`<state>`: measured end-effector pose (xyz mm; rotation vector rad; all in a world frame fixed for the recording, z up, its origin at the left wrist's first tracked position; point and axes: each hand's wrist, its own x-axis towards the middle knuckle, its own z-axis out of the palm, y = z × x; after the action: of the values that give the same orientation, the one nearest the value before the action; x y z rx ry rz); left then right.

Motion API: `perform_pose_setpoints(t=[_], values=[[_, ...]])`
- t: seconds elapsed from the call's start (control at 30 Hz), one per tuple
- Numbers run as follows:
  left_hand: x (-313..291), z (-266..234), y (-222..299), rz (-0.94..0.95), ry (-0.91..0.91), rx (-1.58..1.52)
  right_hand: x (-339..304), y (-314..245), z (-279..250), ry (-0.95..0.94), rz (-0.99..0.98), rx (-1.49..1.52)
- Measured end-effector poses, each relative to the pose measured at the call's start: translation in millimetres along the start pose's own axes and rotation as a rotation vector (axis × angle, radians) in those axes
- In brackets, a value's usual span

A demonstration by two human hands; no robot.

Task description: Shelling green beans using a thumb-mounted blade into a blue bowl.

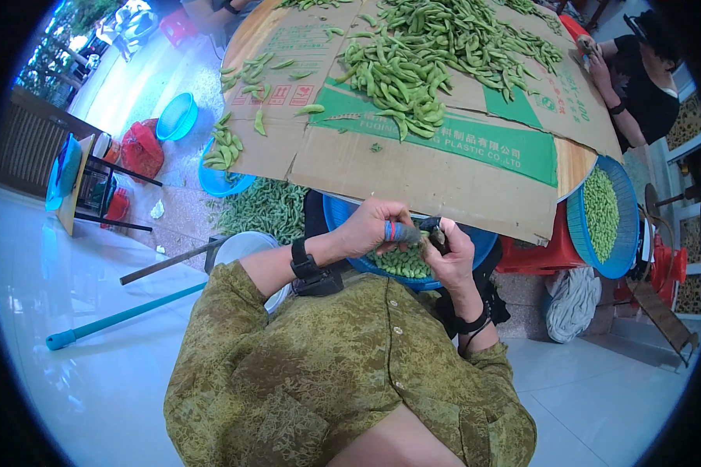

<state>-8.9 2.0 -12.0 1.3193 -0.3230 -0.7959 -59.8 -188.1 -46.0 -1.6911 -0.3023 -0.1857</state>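
Observation:
My left hand (pixel 374 229) and my right hand (pixel 452 253) meet at the near table edge, fingers closed. A small green bean pod (pixel 424 233) is pinched between their fingertips, mostly hidden. Grey wrapping with blue and red bands covers a digit of my left hand; dark coverings sit on digits of my right. Directly below is a blue basket (pixel 488 243) with shelled green beans (pixel 405 263) in it. Beyond my hands, a big heap of green pods (pixel 413 66) lies on flattened cardboard (pixel 382 173) over the table.
Loose pods (pixel 261 214) cover the floor left of the table, by a blue basin (pixel 234 185). A white bucket (pixel 245 245) stands by my left arm, near a teal pole (pixel 125 315). Rightward is a blue basket of shelled beans (pixel 600 214). Another person (pixel 642 86) works at the far right.

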Motion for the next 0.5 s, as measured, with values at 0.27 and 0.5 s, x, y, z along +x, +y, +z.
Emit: perform_pose_setpoints(t=[0.27,0.5], values=[[3,4,6,-0.108,0.077,0.07,-3,-6,7,0.125,0.075,-0.144],[-2,4,1,0.081,0.038,0.309,-6,3,1,0.127,-0.044,-0.172]])
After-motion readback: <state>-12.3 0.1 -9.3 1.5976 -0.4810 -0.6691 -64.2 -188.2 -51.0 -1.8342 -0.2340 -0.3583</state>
